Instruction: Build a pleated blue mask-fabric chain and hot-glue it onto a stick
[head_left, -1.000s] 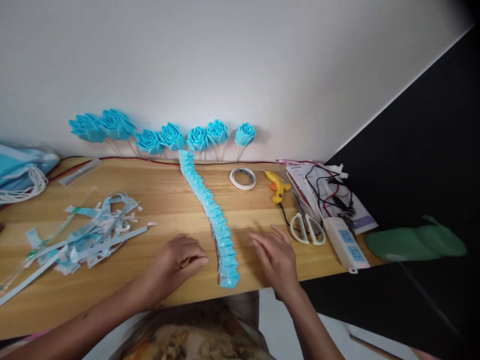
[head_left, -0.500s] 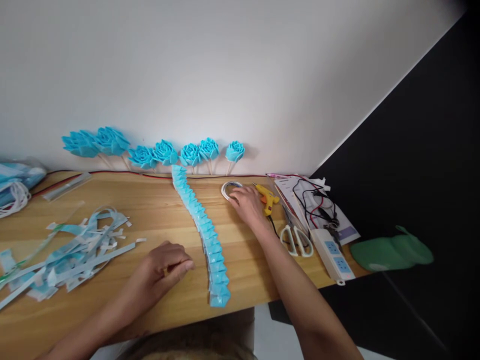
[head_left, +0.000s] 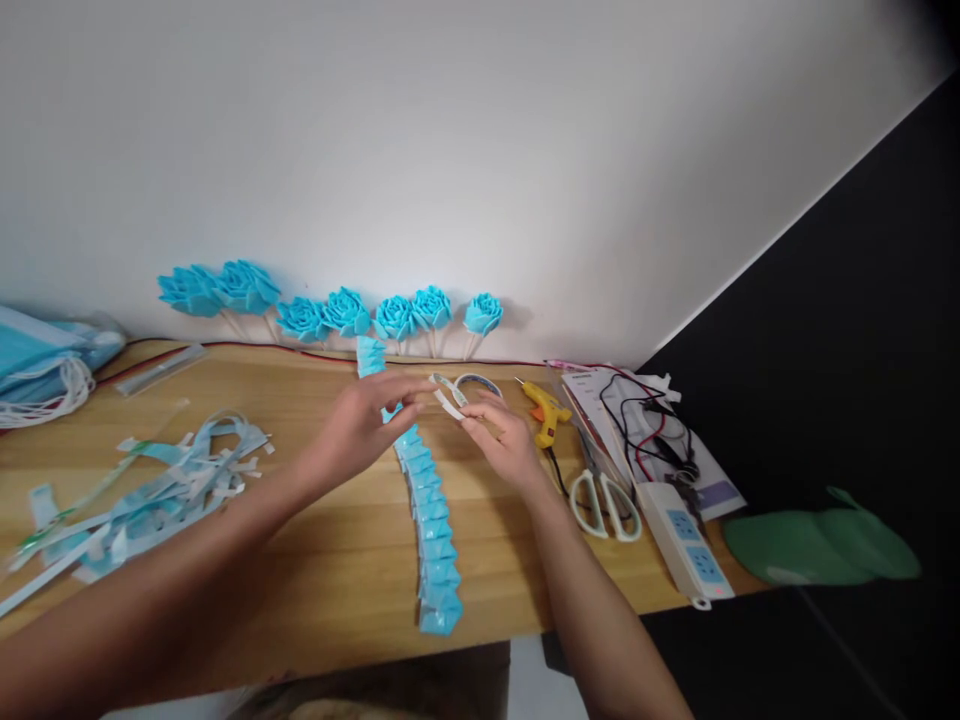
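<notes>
Above the table (head_left: 300, 560), tape roll (head_left: 478, 384) in right hand (head_left: 504, 442) (left hand (head_left: 358, 428) beside)

Head camera above the near edge of the desk (head_left: 487, 570)
Worn on the head; it faces forward and down across the desk to the wall (head_left: 450, 150) at the desk's far edge; it is near, with the left hand (head_left: 360, 425) and right hand (head_left: 502, 440) mid-frame over the desk; the desk's right end shows; its left runs out of frame.
</notes>
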